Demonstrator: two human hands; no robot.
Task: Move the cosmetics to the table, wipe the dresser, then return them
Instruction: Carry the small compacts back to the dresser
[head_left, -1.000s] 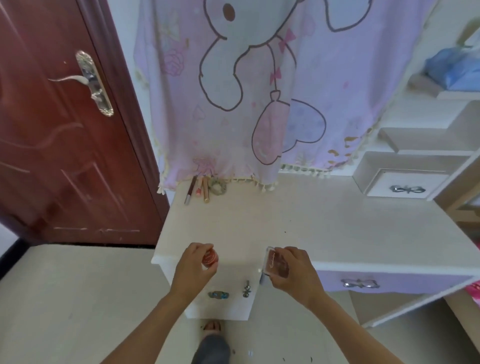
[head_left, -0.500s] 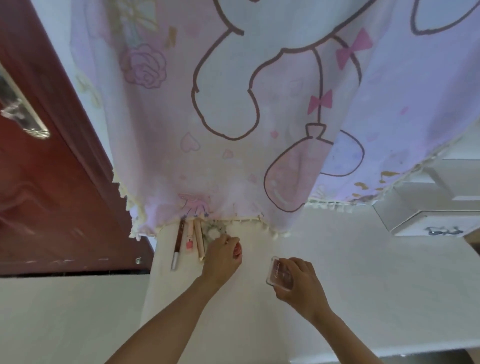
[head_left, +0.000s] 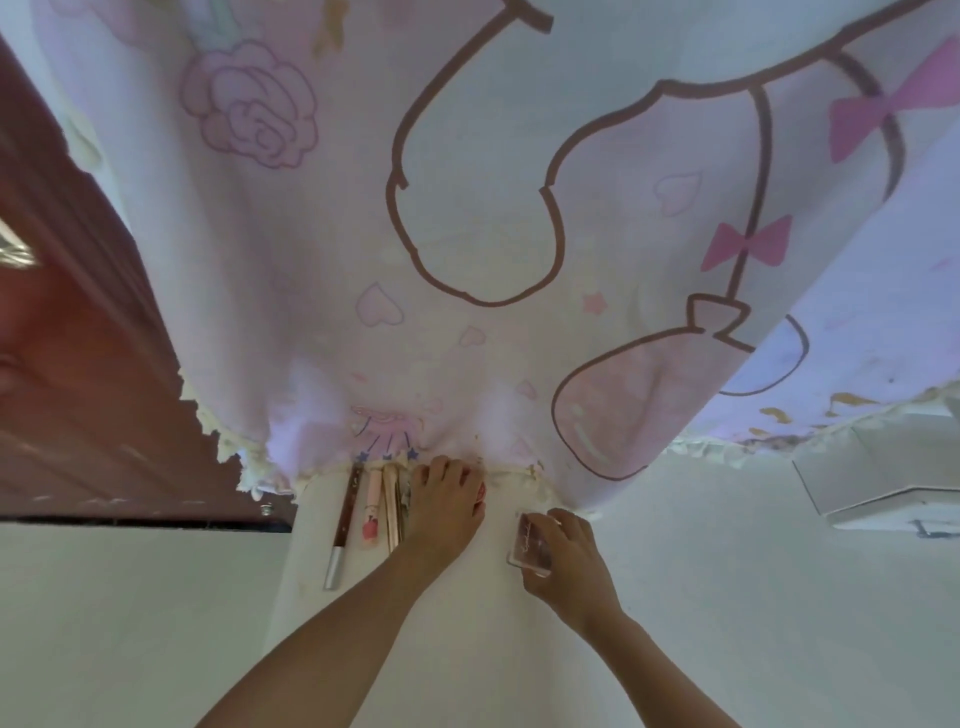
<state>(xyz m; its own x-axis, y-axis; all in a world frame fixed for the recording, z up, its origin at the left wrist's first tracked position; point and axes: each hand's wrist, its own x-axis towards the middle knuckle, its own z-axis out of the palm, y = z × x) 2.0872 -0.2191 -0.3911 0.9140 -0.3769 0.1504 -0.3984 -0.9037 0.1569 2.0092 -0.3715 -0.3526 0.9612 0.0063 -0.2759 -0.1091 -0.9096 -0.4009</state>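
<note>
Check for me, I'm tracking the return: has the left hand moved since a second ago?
Yes. The left hand went from the front edge of the dresser back to the row of sticks.

Only a sliver of a red item (head_left: 481, 492) shows under the left hand (head_left: 447, 512); shape indeterminate. The cloth hem (head_left: 311, 460) covers the far ends of the sticks (head_left: 371, 512); lettering on the clear case (head_left: 531, 540) too small to read. Left edge cuts off the door handle (head_left: 13, 254).

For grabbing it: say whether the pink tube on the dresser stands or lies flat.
Lies flat: the pink tube shows its full length along the dresser top, beside a dark pencil.
</note>
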